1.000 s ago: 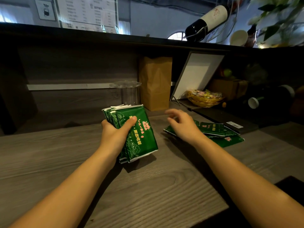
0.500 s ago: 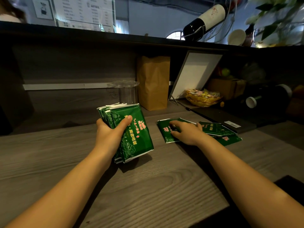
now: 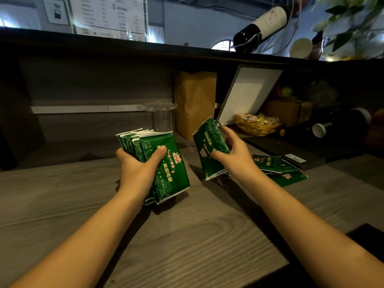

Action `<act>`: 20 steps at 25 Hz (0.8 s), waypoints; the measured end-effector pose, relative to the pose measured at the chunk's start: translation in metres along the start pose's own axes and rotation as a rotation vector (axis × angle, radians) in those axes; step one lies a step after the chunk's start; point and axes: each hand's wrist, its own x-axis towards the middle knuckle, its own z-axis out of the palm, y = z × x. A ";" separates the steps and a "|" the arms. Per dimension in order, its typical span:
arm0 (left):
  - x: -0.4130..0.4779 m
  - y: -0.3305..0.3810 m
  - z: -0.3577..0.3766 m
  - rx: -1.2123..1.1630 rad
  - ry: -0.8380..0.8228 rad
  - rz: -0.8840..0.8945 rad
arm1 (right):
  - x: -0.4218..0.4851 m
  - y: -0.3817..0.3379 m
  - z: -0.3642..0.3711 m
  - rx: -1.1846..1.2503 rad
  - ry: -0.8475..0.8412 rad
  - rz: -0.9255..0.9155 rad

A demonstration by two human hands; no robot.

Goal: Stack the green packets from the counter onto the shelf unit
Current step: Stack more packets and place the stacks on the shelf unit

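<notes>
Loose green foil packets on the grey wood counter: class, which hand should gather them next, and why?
Probably right. The right hand, pinching a single green packet, is beside the loose green packets; the left hand grips a full fanned bundle of packets, farther away.

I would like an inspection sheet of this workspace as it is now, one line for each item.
Surface: grey wood counter.
Job's things: bundle and single packet in the hands; loose packets lying at right.
Clutter: paper bag, glass jar, basket, white board at the back.
Hands: left hand grips the bundle; right hand grips the single packet.
Cables: nothing seen on the counter.
Surroundings: wine bottle tilted above the dark ledge.
</notes>
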 end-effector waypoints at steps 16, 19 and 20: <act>0.002 -0.008 0.005 0.070 -0.019 0.003 | -0.033 0.004 0.060 -0.317 -0.325 -0.396; 0.006 -0.010 0.003 0.074 -0.021 0.004 | -0.033 0.002 0.057 -0.282 -0.384 -0.392; 0.006 -0.011 0.002 0.078 -0.020 0.005 | -0.033 0.000 0.056 -0.260 -0.397 -0.381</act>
